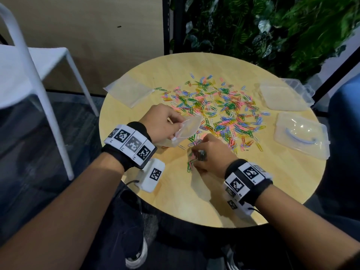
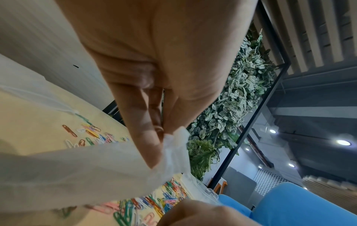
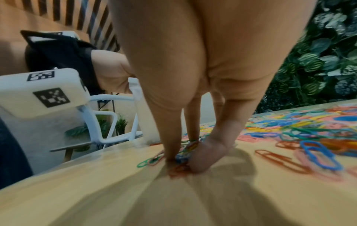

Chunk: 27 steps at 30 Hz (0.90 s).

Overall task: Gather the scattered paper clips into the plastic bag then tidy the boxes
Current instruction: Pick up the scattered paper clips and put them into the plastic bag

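Many coloured paper clips (image 1: 224, 108) lie scattered over the middle of the round wooden table (image 1: 272, 182). My left hand (image 1: 163, 121) pinches the rim of a small clear plastic bag (image 1: 185, 131) and holds its mouth open just above the table. In the left wrist view the bag (image 2: 96, 175) hangs from my fingertips (image 2: 154, 145). My right hand (image 1: 206, 152) is beside the bag, its fingertips (image 3: 199, 159) pinching a small bunch of clips (image 3: 183, 162) against the tabletop.
A second flat plastic bag (image 1: 129, 90) lies at the table's far left. Two clear plastic boxes stand at the right, one (image 1: 282, 96) farther back and one (image 1: 302, 135) nearer. A white chair (image 1: 39, 61) stands left, a plant wall (image 1: 272, 26) behind.
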Each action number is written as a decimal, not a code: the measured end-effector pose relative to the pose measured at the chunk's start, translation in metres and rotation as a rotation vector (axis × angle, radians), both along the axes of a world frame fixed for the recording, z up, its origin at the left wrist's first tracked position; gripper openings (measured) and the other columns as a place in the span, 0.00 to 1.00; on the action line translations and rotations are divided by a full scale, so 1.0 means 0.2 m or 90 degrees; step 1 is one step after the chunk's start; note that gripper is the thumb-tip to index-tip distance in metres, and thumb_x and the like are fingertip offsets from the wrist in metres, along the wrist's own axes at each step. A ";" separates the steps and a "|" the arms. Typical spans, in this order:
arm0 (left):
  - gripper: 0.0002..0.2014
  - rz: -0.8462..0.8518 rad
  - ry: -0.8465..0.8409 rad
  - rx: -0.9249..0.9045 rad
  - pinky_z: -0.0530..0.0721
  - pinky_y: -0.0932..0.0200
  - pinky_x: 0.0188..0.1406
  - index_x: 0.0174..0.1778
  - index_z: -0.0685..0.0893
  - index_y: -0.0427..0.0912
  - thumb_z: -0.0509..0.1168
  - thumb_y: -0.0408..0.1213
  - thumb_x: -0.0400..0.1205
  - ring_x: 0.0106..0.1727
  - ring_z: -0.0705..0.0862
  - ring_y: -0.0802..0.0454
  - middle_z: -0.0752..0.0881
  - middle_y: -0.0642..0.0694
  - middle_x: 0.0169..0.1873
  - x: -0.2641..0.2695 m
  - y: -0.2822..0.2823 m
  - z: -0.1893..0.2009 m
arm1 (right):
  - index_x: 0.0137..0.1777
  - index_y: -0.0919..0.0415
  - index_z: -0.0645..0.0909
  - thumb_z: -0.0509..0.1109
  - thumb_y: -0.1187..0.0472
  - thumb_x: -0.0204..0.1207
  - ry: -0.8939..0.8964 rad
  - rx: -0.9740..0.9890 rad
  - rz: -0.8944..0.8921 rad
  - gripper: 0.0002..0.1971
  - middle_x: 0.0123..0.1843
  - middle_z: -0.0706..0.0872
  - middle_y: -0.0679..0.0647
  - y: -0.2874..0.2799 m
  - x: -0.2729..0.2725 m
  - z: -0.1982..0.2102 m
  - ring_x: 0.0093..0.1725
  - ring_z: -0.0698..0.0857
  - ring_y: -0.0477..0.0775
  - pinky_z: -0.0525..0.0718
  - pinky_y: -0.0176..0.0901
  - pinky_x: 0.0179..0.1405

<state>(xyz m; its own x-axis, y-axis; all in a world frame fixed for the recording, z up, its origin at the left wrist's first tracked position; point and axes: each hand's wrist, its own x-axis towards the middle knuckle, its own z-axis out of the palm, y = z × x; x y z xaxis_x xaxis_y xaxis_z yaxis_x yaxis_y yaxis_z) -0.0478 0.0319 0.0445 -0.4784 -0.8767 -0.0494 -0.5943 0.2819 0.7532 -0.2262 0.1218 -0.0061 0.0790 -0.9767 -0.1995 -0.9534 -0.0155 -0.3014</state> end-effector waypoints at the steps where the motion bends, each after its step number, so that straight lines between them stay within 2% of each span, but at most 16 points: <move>1: 0.08 -0.004 -0.005 0.003 0.86 0.64 0.33 0.53 0.93 0.38 0.70 0.30 0.81 0.30 0.89 0.41 0.93 0.43 0.46 0.00 0.00 -0.01 | 0.64 0.51 0.84 0.74 0.52 0.72 0.008 -0.017 0.009 0.19 0.60 0.76 0.57 -0.01 0.01 0.00 0.56 0.82 0.60 0.81 0.48 0.57; 3: 0.08 -0.011 -0.013 0.011 0.89 0.59 0.38 0.52 0.93 0.40 0.70 0.31 0.81 0.34 0.91 0.37 0.93 0.43 0.46 -0.01 -0.02 -0.02 | 0.57 0.54 0.88 0.73 0.56 0.74 0.027 -0.027 0.020 0.13 0.55 0.80 0.58 -0.03 0.00 0.01 0.53 0.82 0.60 0.83 0.48 0.54; 6: 0.07 -0.010 -0.016 0.019 0.91 0.52 0.44 0.50 0.93 0.41 0.70 0.31 0.81 0.36 0.91 0.36 0.93 0.43 0.45 -0.02 -0.03 -0.03 | 0.48 0.56 0.90 0.73 0.58 0.73 0.071 0.005 -0.015 0.07 0.48 0.87 0.56 -0.08 -0.06 0.03 0.49 0.86 0.56 0.86 0.46 0.52; 10: 0.07 -0.017 -0.020 0.021 0.87 0.60 0.37 0.50 0.92 0.40 0.70 0.30 0.82 0.31 0.90 0.42 0.93 0.42 0.42 -0.05 -0.02 -0.03 | 0.39 0.60 0.90 0.76 0.60 0.66 0.070 0.056 -0.080 0.05 0.37 0.89 0.53 -0.11 -0.14 0.07 0.40 0.87 0.53 0.90 0.45 0.42; 13: 0.07 -0.016 -0.027 0.029 0.87 0.62 0.35 0.50 0.92 0.39 0.69 0.29 0.82 0.25 0.86 0.49 0.92 0.43 0.42 -0.07 -0.01 -0.04 | 0.38 0.58 0.92 0.79 0.60 0.65 -0.076 0.028 -0.169 0.03 0.35 0.89 0.50 -0.11 -0.26 0.10 0.35 0.85 0.46 0.83 0.33 0.31; 15: 0.07 -0.014 -0.030 0.034 0.88 0.59 0.36 0.49 0.92 0.39 0.69 0.28 0.82 0.24 0.86 0.50 0.92 0.45 0.38 -0.07 0.00 -0.05 | 0.38 0.58 0.92 0.80 0.62 0.66 -0.222 0.025 -0.259 0.02 0.35 0.90 0.50 -0.11 -0.33 0.10 0.33 0.84 0.42 0.81 0.25 0.27; 16: 0.07 -0.015 -0.031 0.034 0.88 0.58 0.37 0.48 0.92 0.39 0.69 0.28 0.81 0.24 0.86 0.50 0.90 0.48 0.35 -0.07 0.00 -0.05 | 0.38 0.62 0.91 0.80 0.65 0.66 -0.328 0.039 -0.308 0.02 0.37 0.91 0.53 -0.10 -0.35 0.11 0.35 0.86 0.45 0.84 0.25 0.30; 18: 0.07 -0.015 -0.037 0.031 0.87 0.59 0.37 0.47 0.93 0.40 0.69 0.29 0.81 0.25 0.86 0.49 0.88 0.53 0.30 -0.08 0.00 -0.05 | 0.42 0.71 0.88 0.78 0.71 0.69 -0.575 0.062 -0.383 0.03 0.40 0.90 0.62 -0.09 -0.35 0.15 0.38 0.89 0.56 0.91 0.37 0.40; 19: 0.07 -0.013 -0.042 0.028 0.86 0.60 0.37 0.48 0.93 0.40 0.69 0.29 0.81 0.25 0.86 0.50 0.87 0.56 0.30 -0.09 0.00 -0.05 | 0.43 0.74 0.86 0.75 0.74 0.71 -0.670 0.062 -0.390 0.03 0.41 0.89 0.64 -0.09 -0.34 0.18 0.38 0.89 0.57 0.91 0.40 0.41; 21: 0.08 -0.013 -0.050 0.025 0.87 0.61 0.37 0.49 0.92 0.39 0.68 0.28 0.82 0.24 0.86 0.53 0.86 0.58 0.30 -0.10 0.01 -0.05 | 0.44 0.73 0.85 0.69 0.77 0.75 -0.795 0.056 -0.369 0.04 0.37 0.89 0.62 -0.09 -0.32 0.23 0.37 0.89 0.55 0.91 0.37 0.41; 24: 0.09 -0.029 -0.055 0.031 0.90 0.58 0.39 0.52 0.93 0.38 0.67 0.30 0.83 0.26 0.88 0.53 0.92 0.49 0.37 -0.13 0.02 -0.05 | 0.42 0.71 0.84 0.66 0.78 0.76 -0.882 0.070 -0.331 0.07 0.32 0.91 0.58 -0.10 -0.25 0.27 0.34 0.91 0.51 0.90 0.35 0.39; 25: 0.09 -0.032 -0.053 0.035 0.91 0.57 0.39 0.53 0.92 0.38 0.67 0.31 0.83 0.27 0.89 0.52 0.93 0.46 0.41 -0.13 0.02 -0.06 | 0.42 0.71 0.85 0.67 0.78 0.75 -0.883 0.076 -0.321 0.07 0.32 0.91 0.58 -0.10 -0.21 0.27 0.34 0.90 0.50 0.89 0.35 0.38; 27: 0.08 -0.029 -0.041 0.048 0.92 0.55 0.40 0.54 0.92 0.39 0.68 0.32 0.83 0.30 0.91 0.50 0.92 0.46 0.42 -0.15 0.03 -0.07 | 0.42 0.72 0.86 0.69 0.78 0.74 -0.847 0.084 -0.308 0.05 0.36 0.90 0.61 -0.10 -0.14 0.23 0.36 0.90 0.53 0.90 0.36 0.39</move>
